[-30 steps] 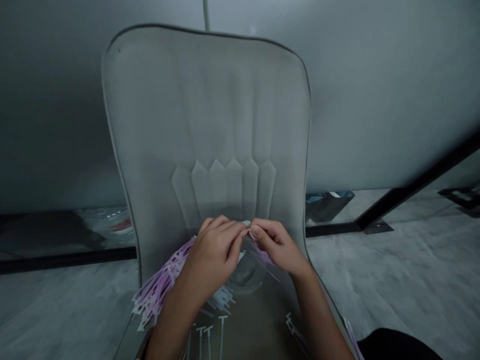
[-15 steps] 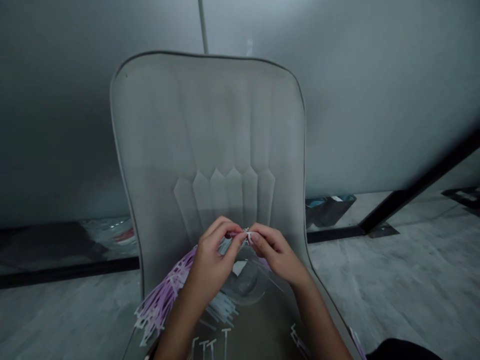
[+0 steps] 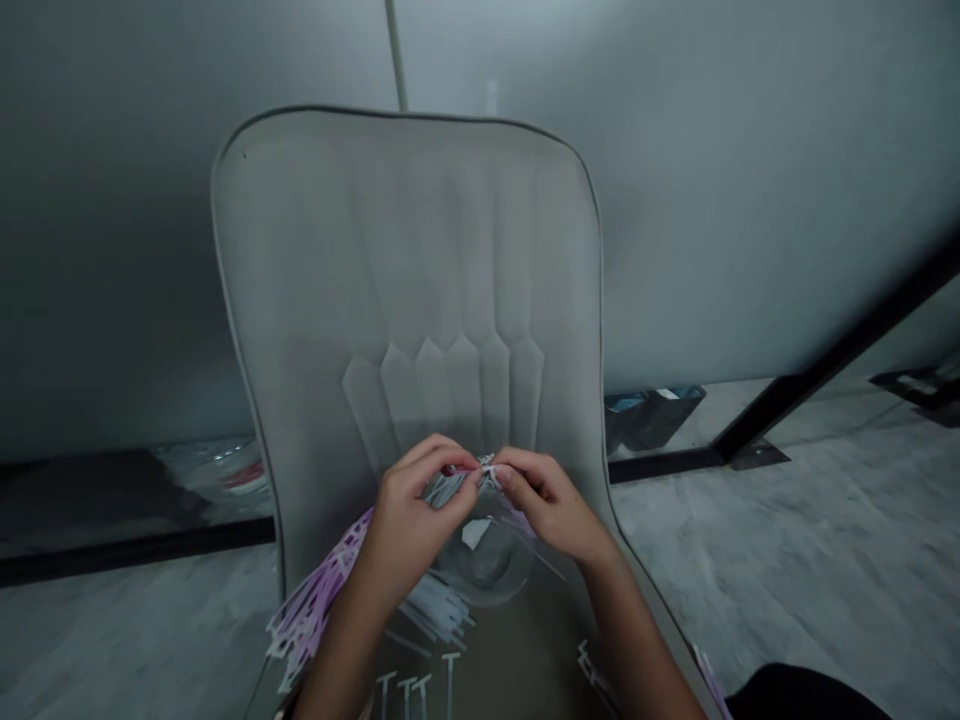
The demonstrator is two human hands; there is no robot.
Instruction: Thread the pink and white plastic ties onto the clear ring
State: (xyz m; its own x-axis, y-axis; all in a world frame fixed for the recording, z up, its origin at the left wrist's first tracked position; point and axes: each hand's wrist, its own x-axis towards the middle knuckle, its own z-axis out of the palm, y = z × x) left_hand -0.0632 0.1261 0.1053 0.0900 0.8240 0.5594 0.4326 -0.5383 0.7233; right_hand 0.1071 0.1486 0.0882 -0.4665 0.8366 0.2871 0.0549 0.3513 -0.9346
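Observation:
Over the chair seat, my left hand [image 3: 420, 500] and my right hand [image 3: 547, 505] meet fingertip to fingertip. Both are closed in a pinch on a thin pale strip [image 3: 489, 469], whose exact kind is too small to make out. Below them stands a clear round container [image 3: 491, 592] with a small white piece [image 3: 475, 533] at it; I cannot tell whether the piece is inside. A bundle of purple strips with white ends [image 3: 311, 610] lies left of my left forearm, partly hidden by it. White strips [image 3: 439, 610] lie between my forearms.
The grey padded chair [image 3: 420, 250] has its backrest against a frosted panel [image 3: 750, 200]. Several T-ended white sticks [image 3: 450, 680] lie at the seat's front. A dark bag [image 3: 656, 418] and a clear plastic bag [image 3: 217, 478] appear low behind the chair, near a black slanting bar [image 3: 817, 365].
My left hand has shifted slightly left, its fingertips drawing along the pale strip. The right hand keeps its pinch. The whole view has moved a little.

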